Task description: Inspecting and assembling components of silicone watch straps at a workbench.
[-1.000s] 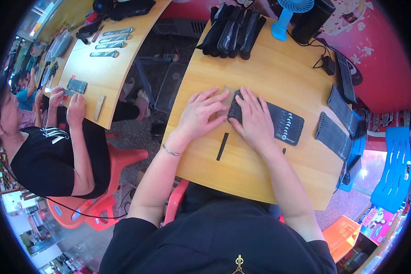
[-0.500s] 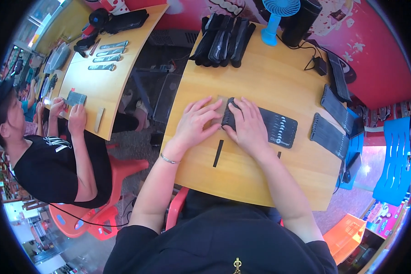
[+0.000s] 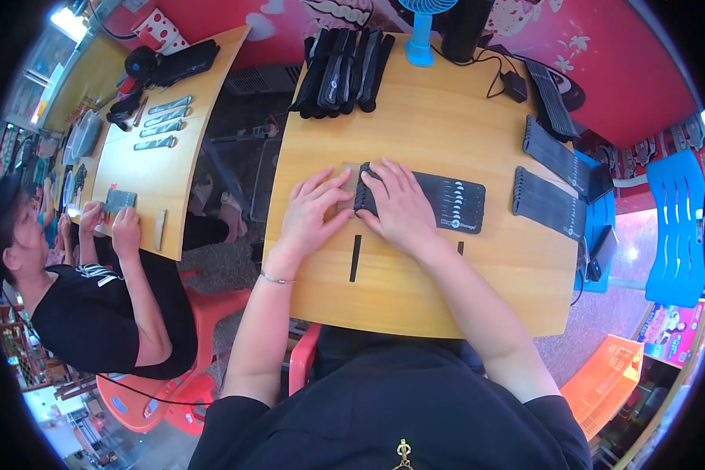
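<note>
The black pouch (image 3: 440, 202) lies flat on the counter (image 3: 415, 294), the right hand (image 3: 399, 205) spread over its left end. The left hand (image 3: 313, 215), loosely curved, touches a brown strip (image 3: 353, 177) (just beside that end).

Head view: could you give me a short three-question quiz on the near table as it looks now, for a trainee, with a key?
1. What lies under the right hand?
A) an orange crate
B) a black flat panel with white moon-shaped marks
C) a power adapter

2. True or false: the wrist behind the left hand wears a silver bangle.

3. Fill in: in the picture, the blue fan stands to the ___ of the bundle of black strips.

Key: 1. B; 2. True; 3. right
</note>
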Tool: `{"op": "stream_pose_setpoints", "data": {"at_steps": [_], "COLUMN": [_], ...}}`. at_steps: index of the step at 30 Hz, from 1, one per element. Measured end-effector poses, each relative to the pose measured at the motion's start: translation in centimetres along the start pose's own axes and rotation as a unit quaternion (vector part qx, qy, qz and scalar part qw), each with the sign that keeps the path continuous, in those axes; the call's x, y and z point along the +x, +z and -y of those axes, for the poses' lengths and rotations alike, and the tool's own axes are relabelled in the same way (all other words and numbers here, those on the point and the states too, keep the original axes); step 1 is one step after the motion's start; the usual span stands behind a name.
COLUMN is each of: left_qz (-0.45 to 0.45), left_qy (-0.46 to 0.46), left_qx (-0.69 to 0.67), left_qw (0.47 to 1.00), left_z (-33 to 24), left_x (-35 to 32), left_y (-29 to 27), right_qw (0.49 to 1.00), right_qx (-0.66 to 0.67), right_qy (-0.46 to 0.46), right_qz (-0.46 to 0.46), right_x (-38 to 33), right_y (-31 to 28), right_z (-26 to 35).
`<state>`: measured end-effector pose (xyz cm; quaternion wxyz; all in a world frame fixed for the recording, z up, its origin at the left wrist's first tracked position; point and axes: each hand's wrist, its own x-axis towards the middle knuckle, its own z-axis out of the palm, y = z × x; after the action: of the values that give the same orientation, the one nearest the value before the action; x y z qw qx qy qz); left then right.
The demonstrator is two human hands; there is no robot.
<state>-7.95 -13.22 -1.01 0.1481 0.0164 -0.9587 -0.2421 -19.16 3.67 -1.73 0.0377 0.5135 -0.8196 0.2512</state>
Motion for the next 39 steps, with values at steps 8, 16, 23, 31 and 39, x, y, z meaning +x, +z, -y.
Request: {"op": "stream_pose_setpoints", "data": {"at_steps": [8,16,23,31,39], "left_qz": [-0.013,-0.009,-0.015,-0.053,-0.074], "left_qy": [0.016,0.01,0.02,0.032,0.034], "left_qx": [0.021,0.02,0.031,0.029,-0.003], "left_qw": [1.0,1.0,0.999,0.998,0.997], "left_z": [0.0,-0.2,0.0,-0.3,-0.3], "left_x": [-0.1,-0.1,-0.1,-0.2,-0.4], "left_y": [0.1,0.0,0.0,0.2,0.8], "right_qw": [1.0,1.0,1.0,1.0,0.997], "right_qx": [-0.012,-0.015,-0.007,0.003,0.049], "right_qy": [0.01,0.008,0.008,0.016,0.046], "right_qz": [0.018,0.013,0.008,0.0,-0.023], "right_x": [-0.2,-0.1,0.0,-0.1,-0.5], "right_y": [0.0,0.0,-0.2,-0.1,-5.7], "right_z": [0.1,0.2,0.3,0.1,-0.5]}}
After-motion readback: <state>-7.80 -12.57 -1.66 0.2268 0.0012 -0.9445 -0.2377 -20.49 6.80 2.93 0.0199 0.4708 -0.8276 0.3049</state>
